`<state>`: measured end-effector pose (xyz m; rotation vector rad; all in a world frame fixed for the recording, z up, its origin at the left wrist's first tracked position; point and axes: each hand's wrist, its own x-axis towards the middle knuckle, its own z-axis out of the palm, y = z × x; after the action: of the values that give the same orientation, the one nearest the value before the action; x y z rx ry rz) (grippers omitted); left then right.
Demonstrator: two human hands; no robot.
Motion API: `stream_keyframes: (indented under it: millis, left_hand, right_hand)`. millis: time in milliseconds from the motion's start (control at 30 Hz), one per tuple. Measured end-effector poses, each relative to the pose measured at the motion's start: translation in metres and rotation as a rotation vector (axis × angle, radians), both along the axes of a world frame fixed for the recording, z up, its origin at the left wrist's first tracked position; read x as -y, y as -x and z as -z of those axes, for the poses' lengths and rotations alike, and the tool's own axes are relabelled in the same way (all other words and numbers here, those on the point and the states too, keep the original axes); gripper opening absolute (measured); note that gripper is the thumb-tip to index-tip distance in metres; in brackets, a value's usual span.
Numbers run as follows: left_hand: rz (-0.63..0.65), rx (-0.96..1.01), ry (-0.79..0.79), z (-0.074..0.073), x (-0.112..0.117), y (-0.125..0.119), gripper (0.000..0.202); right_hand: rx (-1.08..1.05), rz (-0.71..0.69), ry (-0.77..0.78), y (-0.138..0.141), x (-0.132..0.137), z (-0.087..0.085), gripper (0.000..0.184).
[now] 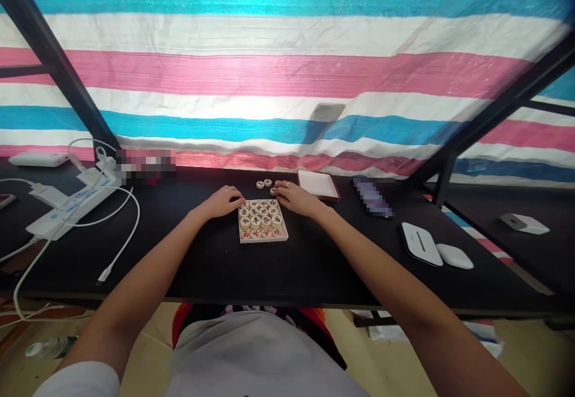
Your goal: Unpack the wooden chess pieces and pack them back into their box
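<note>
A shallow white box [263, 241] lies on the black table, filled with rows of round xiangqi pieces. Those in the nearest row bear red characters; the rows behind carry black ones, some stacked higher. My left hand [223, 201] is at the box's far left corner, thumb and fingers closed around that corner. Beyond the far right corner, my right hand [294, 198] has its fingertips closed on a loose xiangqi piece [273, 191], partly hidden by them. Two more loose pieces [264, 184] rest on the table just behind the box.
The box lid [318, 185] lies behind my right hand, with a phone [372, 197] farther right. Near the right edge sit a white flat device [421, 244] and a white mouse [454, 256]. A power strip [67, 208] with tangled cables occupies the left. Striped sheeting hangs behind.
</note>
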<state>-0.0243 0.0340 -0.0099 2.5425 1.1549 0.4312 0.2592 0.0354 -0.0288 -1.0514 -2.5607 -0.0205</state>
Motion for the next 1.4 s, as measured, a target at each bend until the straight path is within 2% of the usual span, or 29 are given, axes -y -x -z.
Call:
stream_keyframes:
  millis: [100, 233, 367, 633, 1400]
  left_hand:
    - [0.002, 0.000, 0.000, 0.000, 0.000, 0.000, 0.041]
    - [0.001, 0.001, 0.006, 0.000, -0.001, 0.000, 0.041]
    - [-0.013, 0.006, 0.009, 0.001, -0.001, 0.001, 0.041]
    - [-0.003, 0.010, 0.006, -0.001, 0.000, 0.001, 0.040]
    - [0.008, -0.012, -0.007, 0.001, -0.003, 0.000, 0.042]
  right_hand:
    - [0.010, 0.080, 0.045, -0.001, 0.012, 0.000, 0.022]
    - [-0.028, 0.189, -0.017, 0.003, 0.029, 0.006, 0.027]
    - [-0.077, 0.182, -0.011, 0.005, 0.035, 0.011, 0.027]
    - [-0.110, 0.163, 0.098, -0.001, 0.032, 0.006, 0.026]
    - [-0.108, 0.159, 0.123, -0.003, 0.033, 0.004, 0.028]
